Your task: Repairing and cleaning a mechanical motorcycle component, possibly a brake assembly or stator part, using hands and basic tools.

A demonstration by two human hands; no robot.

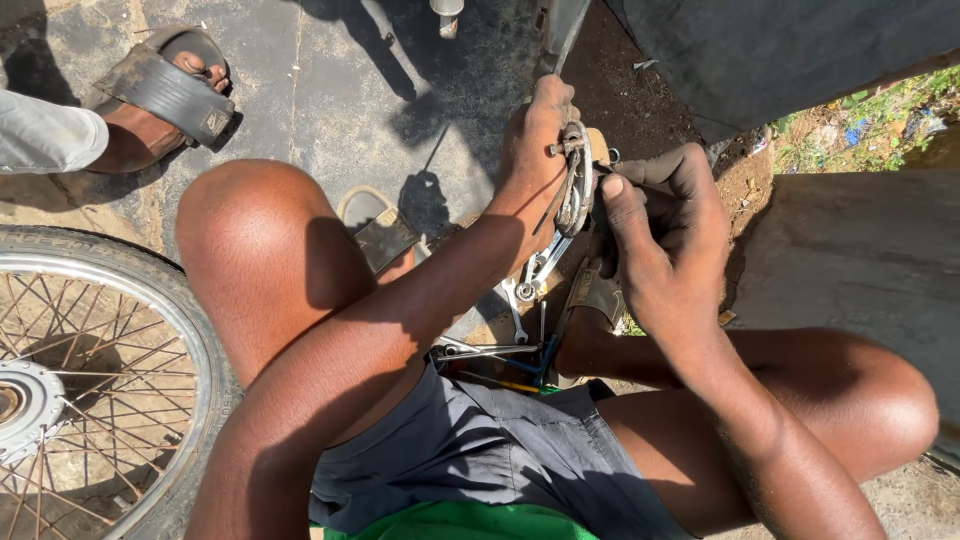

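A seated person's bare knees frame the view from above. Between the knees, at 6 o'clock, wrenches lie loose on the ground. Just beyond, at centre, the left hand grips a curved metal brake part, fingers clamped on its far edge. The right hand, at 3 o'clock, closes its fingers against the part's near side. A spoked wheel lies at 8 o'clock; another person's sandalled foot rests at 10 o'clock.

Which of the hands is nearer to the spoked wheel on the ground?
Left. The left hand grips the round metal part on the side facing the spoked wheel, though well apart from it. The right hand is on the part's far side, farther off.
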